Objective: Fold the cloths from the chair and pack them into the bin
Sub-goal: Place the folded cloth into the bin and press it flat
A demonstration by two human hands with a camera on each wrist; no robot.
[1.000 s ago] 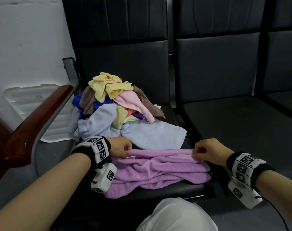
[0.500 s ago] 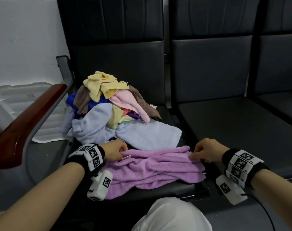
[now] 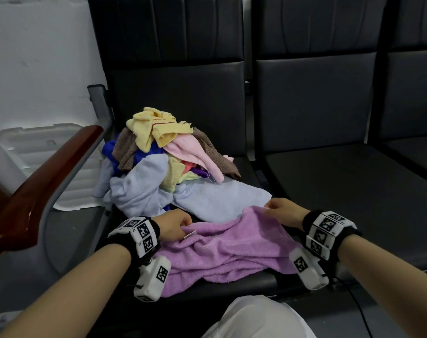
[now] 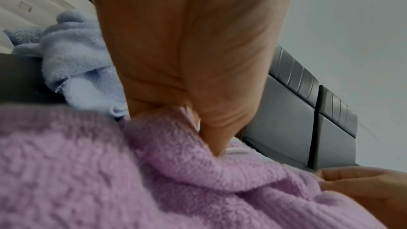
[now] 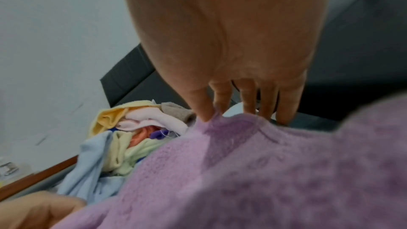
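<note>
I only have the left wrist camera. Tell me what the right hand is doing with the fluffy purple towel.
Observer: The right hand pinches the fluffy purple towel at its far edge, thumb against forefinger.
Operator: Report what's left to fold.
Observer: A heap of crumpled cloths, topped by a yellow cloth, on the black chair seat.
Operator: Find the bin.
Observer: No bin shows; only a white ribbed plastic lid left of the chair.

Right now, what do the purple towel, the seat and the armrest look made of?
Purple towel: looks like terry, fuzzy looped pile, matte.
Seat: black leather or vinyl, can't tell which; smooth, dull sheen, stitched panels.
Armrest: seemingly varnished wood, reddish-brown with glossy highlights.
</note>
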